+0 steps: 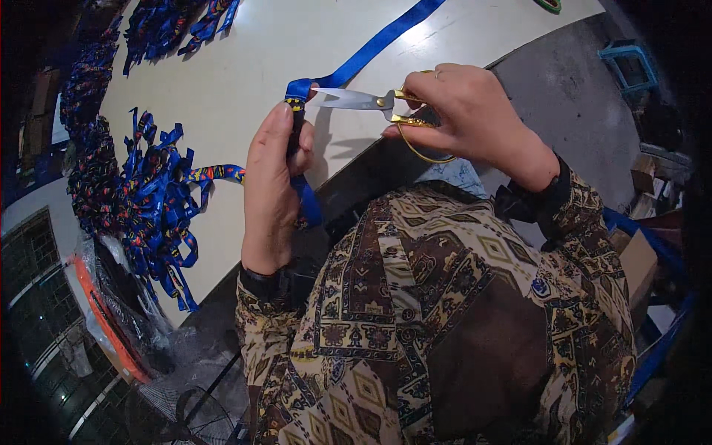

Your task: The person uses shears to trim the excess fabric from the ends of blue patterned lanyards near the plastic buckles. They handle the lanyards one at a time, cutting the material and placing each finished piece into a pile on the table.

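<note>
My left hand (274, 156) pinches a blue printed ribbon (298, 90) between thumb and fingers, with a folded bit standing above the fingertips. From there the ribbon runs up and to the right across the table; another stretch hangs below the hand, near the table edge. My right hand (471, 107) grips scissors (356, 100) with gold handles and silver blades. The blades are slightly parted and point left, their tips right beside the ribbon at my left fingertips. Whether they touch it I cannot tell.
A heap of blue printed ribbon pieces (159, 200) lies on the white table (222, 96) to the left, more at the far left. Plastic-wrapped goods with an orange edge (107, 319) stand lower left. A teal stool (629, 65) and cardboard boxes (647, 172) are on the right.
</note>
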Demonstrator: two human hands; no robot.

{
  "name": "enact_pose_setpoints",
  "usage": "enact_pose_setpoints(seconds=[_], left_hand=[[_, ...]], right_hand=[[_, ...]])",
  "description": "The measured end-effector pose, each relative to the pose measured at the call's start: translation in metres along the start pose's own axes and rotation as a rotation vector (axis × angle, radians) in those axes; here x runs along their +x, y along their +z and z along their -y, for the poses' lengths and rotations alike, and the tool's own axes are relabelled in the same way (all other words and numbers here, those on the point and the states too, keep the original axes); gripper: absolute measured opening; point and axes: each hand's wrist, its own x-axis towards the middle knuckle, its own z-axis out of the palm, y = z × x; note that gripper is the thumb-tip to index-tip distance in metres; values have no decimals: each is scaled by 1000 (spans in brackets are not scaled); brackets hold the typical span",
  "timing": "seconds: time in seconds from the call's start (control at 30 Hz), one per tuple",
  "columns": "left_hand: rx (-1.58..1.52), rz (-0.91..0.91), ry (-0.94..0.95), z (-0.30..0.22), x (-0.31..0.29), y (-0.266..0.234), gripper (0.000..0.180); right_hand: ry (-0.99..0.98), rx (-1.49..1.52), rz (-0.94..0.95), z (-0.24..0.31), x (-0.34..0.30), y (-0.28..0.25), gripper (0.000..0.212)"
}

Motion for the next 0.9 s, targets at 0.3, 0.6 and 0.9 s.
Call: enact_pose_setpoints(seconds=[0.3,0.6,0.9], left_hand=[[-94,25,-5,2,1,2,26],[-108,35,26,0,-1,6,28],[-184,60,57,2,1,6,33]], right_hand=[[-33,-76,-36,-2,2,3,35],[-72,-99,-60,-5,3,5,33],[-58,-43,-75,-1,4,-1,32]])
